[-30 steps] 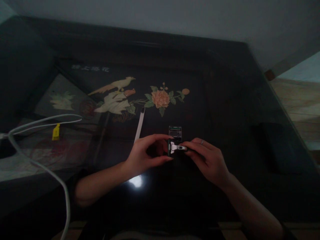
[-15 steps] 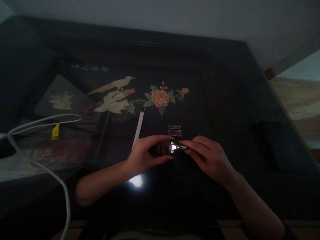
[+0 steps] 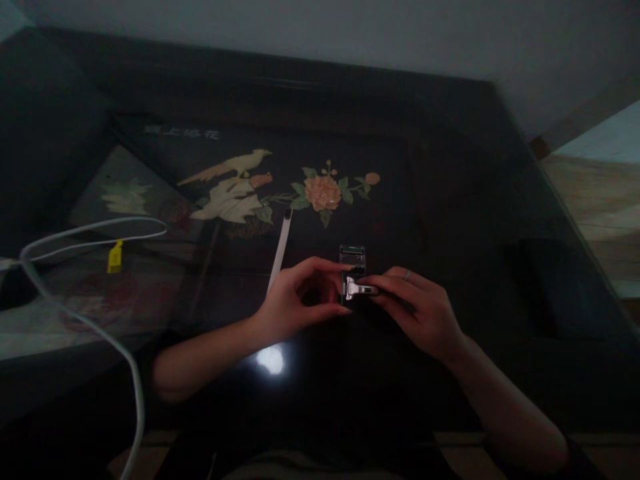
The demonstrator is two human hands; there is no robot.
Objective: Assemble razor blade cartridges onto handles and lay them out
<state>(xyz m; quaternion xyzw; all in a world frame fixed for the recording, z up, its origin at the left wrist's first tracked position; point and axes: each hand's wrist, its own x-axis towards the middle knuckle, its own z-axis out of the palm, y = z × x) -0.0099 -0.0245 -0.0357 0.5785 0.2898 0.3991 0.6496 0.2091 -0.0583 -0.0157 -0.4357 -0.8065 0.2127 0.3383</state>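
Between the thumb and fingers of my left hand [image 3: 300, 293] is a small dark case with a clear, box-like part [image 3: 353, 251] standing out on its far side. A small, shiny silver T-shaped piece [image 3: 353, 289] lies across the near part of the case. My right hand [image 3: 423, 307], with a ring on one finger, pinches the right end of this silver piece. Its exact kind is too small and dim to make out. A pale flat strip [image 3: 281, 247] with a dark tip lies just beyond my left hand, partly covered by it.
The dark glossy table [image 3: 450, 200] bears a bird-and-flower picture [image 3: 323, 192]. A white cable [image 3: 113, 340] with a yellow tag [image 3: 115, 257] loops at the left. At the right lies a dark flat object [image 3: 565, 287]. A bright light reflects near my left forearm.
Both hands stay at the case, which sits slightly further right in view. The silver piece looks turned a little, and my right fingers have shifted slightly on it.
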